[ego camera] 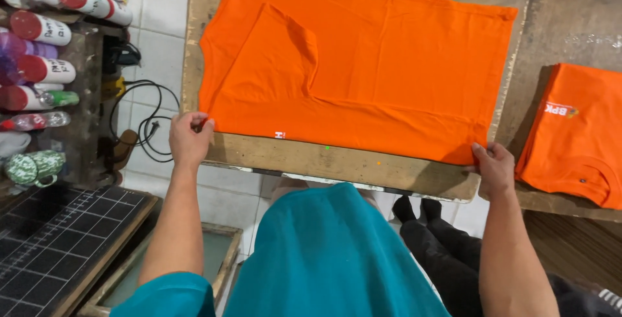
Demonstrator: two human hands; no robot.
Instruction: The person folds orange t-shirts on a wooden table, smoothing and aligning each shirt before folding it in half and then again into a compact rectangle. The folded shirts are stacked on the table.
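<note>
Low in the frame, the left hand point(189, 141) pinched the near left corner of the orange T-shirt point(363, 64) in its fingers, while the right hand point(494, 167) gripped the near right corner. The shirt lay flat across the worn wooden tabletop point(337, 161) at centre, one sleeve folded in, apparently part-folded. Further right lay a folded orange shirt point(576, 135); at upper left, capped bottles point(45, 64).

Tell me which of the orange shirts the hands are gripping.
The large orange T-shirt spread flat on the wooden board; left hand and right hand pinch its near edge. The folded one lies untouched at right.
</note>
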